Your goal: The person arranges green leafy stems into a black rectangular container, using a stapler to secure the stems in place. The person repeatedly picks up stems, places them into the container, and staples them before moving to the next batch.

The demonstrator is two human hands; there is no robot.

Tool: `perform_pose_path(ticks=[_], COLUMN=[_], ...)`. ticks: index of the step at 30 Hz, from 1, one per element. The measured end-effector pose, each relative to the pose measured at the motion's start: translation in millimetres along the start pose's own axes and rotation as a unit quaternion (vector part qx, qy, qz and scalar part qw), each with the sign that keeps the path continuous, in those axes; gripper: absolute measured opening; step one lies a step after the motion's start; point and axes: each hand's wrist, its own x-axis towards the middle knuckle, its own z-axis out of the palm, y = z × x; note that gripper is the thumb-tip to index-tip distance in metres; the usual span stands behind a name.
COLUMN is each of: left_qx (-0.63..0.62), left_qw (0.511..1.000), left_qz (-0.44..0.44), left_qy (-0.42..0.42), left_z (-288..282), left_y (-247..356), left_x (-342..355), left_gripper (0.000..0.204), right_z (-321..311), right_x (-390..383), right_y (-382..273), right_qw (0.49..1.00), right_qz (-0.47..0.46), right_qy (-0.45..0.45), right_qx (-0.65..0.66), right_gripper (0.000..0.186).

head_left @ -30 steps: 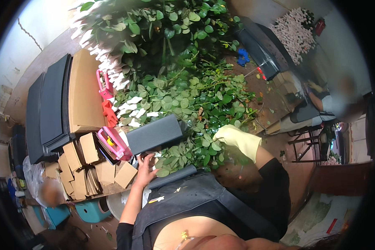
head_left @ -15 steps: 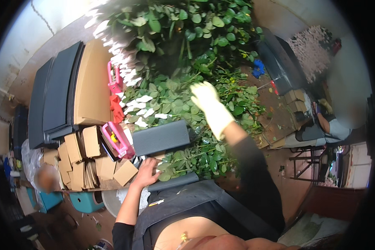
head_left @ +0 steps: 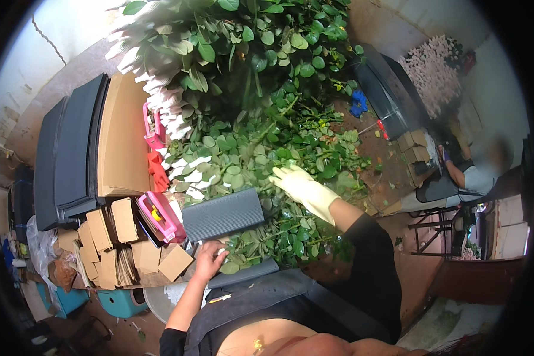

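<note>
Green leaves (head_left: 234, 145); ribbed dark-grey block (head_left: 223, 216); pale-yellow glove (head_left: 305, 190).

At upper left, a pale wall (head_left: 80, 32) with a jagged dark line. Right of top centre, a blue object (head_left: 358, 104), then pale pink flower heads (head_left: 431, 74) farther right. At right, a co-worker (head_left: 478, 178) near a dark metal frame (head_left: 428, 225). At lower left, clear plastic (head_left: 40, 246) above teal bins (head_left: 122, 302).

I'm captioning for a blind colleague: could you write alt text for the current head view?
A pale-yellow-gloved right hand is over a pile of leafy green stems, and a bare left hand is near a ribbed dark-grey rectangular block. Tan cardboard pieces lie to the left.
</note>
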Motion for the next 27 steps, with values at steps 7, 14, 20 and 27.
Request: perform_pose_path(ticks=[7,14,20,27], left_qx=[-0.010,-0.023,-0.027,-0.015], left_qw=[1.000,0.999,0.999,0.999], left_qz=[-0.015,-0.017,-0.018,0.006], left_qy=[-0.020,-0.023,-0.019,-0.051], left_z=[-1.9,-4.2,-4.4,-12.9], left_y=[-7.9,-0.4,6.6,2.5], left_x=[-0.8,6.4,5.4,4.3], left_gripper=[0.027,0.027,0.024,0.026], right_z=[-100.5,-111.1,-166.9,-143.2], right_x=[83.4,135.9,90.8,-42.7], right_y=[43.3,28.3,9.5,-14.4], right_qw=[0.967,0.975,0.851,0.923], right_qz=[0.081,0.073,0.245,0.009], right_qy=[0.238,0.141,0.042,0.247], right_qx=[-0.037,0.156,0.463,0.295], right_gripper=[0.040,0.022,0.049,0.006])
